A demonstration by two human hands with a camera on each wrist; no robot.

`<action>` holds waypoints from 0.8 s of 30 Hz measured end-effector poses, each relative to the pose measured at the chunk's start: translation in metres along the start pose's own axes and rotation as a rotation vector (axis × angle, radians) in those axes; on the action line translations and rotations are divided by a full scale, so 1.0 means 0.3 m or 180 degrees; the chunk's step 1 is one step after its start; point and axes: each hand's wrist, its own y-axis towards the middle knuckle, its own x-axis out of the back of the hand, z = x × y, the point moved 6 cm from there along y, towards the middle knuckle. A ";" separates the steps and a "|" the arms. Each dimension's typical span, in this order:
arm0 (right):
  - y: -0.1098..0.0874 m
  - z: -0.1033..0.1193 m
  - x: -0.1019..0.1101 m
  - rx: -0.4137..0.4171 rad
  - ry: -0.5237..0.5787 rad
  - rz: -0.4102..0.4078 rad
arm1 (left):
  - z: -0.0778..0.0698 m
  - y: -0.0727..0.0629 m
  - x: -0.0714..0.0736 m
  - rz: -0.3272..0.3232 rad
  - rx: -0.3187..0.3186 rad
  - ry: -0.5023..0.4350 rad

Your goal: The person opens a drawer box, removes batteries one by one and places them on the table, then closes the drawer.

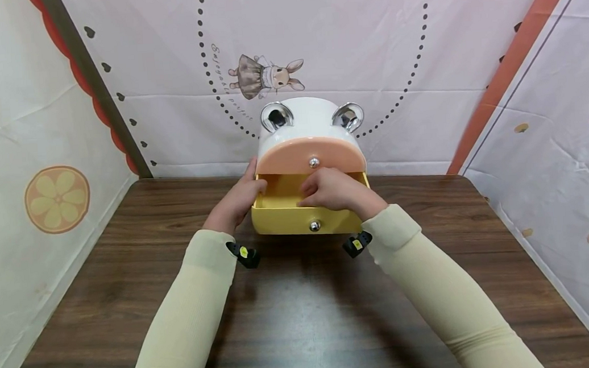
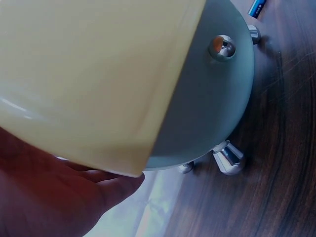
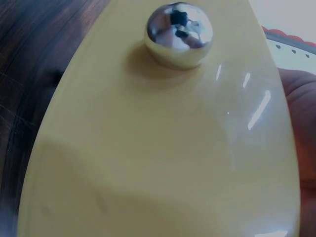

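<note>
A small white cabinet (image 1: 302, 115) with chrome ears has an orange top drawer (image 1: 292, 157) and a pulled-out yellow drawer (image 1: 281, 220). My left hand (image 1: 234, 204) lies along the cabinet's left side, fingers extended, with the thumb at the yellow drawer's side edge. Over the open drawer, my right hand (image 1: 336, 188) reaches in from the right, fingers bent inside it; I cannot tell whether they hold anything. The right wrist view shows the yellow drawer's front with its chrome knob (image 3: 179, 35). In the left wrist view, a grey-green lower drawer (image 2: 207, 94) sits below the yellow one.
The cabinet stands on chrome feet (image 2: 228, 159) on a dark wooden table (image 1: 294, 321). A small blue cylinder (image 2: 256, 8) lies on the table in front of it. Printed cloth (image 1: 365, 19) hangs behind the table and along both sides.
</note>
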 end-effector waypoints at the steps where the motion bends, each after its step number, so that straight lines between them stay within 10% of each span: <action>1: 0.004 0.003 -0.003 0.0024 -0.0016 0.0035 | 0.000 0.001 0.000 -0.0003 0.0000 0.0001; 24: 0.101 0.037 -0.063 0.0217 -0.0274 0.0690 | 0.000 -0.004 -0.004 -0.0055 0.0045 0.0022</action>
